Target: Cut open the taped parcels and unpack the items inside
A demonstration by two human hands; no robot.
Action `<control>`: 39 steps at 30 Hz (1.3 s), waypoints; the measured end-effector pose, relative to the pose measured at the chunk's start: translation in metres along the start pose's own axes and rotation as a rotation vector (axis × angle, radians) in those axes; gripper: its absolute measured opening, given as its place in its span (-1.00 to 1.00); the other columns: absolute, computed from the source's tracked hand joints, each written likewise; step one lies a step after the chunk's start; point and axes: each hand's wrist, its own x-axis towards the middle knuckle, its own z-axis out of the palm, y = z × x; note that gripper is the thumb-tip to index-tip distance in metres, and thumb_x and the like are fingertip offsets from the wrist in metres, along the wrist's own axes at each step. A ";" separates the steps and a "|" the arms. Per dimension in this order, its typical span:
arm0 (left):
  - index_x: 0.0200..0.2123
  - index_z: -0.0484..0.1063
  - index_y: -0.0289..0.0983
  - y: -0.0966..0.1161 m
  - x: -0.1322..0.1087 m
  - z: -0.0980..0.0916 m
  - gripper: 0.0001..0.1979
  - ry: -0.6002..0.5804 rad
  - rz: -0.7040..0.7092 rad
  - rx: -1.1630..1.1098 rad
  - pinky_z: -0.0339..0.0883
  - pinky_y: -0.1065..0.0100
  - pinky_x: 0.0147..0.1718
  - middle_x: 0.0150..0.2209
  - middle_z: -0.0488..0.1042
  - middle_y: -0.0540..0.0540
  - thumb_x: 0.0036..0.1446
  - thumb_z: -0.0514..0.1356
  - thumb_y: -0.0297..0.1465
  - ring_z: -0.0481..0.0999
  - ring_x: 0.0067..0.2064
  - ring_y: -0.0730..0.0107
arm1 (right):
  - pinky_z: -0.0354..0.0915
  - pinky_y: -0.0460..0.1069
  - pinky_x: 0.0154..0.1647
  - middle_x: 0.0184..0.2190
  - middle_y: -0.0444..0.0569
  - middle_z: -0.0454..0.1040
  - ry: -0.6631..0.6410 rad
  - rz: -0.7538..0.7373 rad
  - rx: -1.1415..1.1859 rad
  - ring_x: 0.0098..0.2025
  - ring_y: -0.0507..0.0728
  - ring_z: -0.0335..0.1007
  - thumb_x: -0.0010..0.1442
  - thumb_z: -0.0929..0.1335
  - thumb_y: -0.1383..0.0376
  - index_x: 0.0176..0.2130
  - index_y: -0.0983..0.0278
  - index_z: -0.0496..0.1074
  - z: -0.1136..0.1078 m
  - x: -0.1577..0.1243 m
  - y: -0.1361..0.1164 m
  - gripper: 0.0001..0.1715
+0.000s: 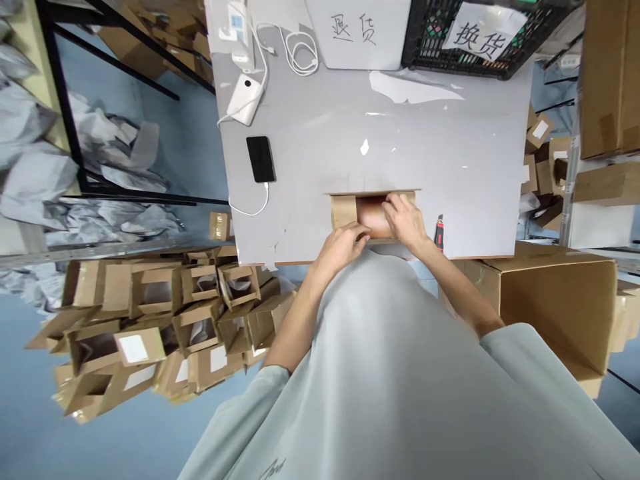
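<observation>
A small cardboard box (344, 210) lies open at the table's near edge, with a smooth orange-brown item (373, 217) inside. My left hand (345, 245) rests at the box's near left side, its fingers bent over the rim; what they grip, if anything, is hidden. Over the right part of the opening, my right hand (404, 219) reaches in with curled fingers touching the item or the box's inside. Whether it grips anything is unclear. A red and black box cutter (439, 233) lies to the right of my right hand.
On the table (310, 147) are a black phone (261, 159), a white power bank (245, 100), cables, a white labelled board (363, 33) and a black crate (425, 40). Open cartons (155, 287) stand at lower left; a large carton (555, 307) stands at right.
</observation>
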 end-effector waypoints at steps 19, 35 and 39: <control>0.37 0.52 -0.24 0.042 -0.017 -0.038 -0.53 -0.213 -0.386 0.636 0.55 0.01 0.06 0.18 0.63 -0.31 0.50 0.31 -0.22 0.72 0.09 -0.21 | 0.58 0.27 0.14 0.32 0.31 0.45 0.098 0.123 -0.036 0.24 0.46 0.47 0.42 0.59 0.00 0.32 0.25 0.51 -0.009 -0.101 0.040 -0.33; 0.08 0.70 -0.41 0.071 0.136 0.089 -0.75 -0.694 -0.015 0.766 0.42 0.13 0.08 0.05 0.72 -0.44 0.48 0.24 -0.48 0.72 0.07 -0.08 | 0.49 0.43 0.38 0.52 0.31 0.31 0.210 0.200 0.176 0.41 0.53 0.40 0.35 0.64 0.11 0.37 0.21 0.50 0.025 -0.107 0.043 -0.27; 0.12 0.69 -0.40 0.067 0.129 0.083 -0.71 -0.672 0.053 0.808 0.41 0.08 0.13 0.05 0.72 -0.47 0.51 0.19 -0.51 0.73 0.09 -0.10 | 0.51 0.41 0.36 0.52 0.33 0.32 0.205 0.207 0.164 0.40 0.53 0.42 0.35 0.64 0.13 0.35 0.23 0.51 0.028 -0.106 0.040 -0.30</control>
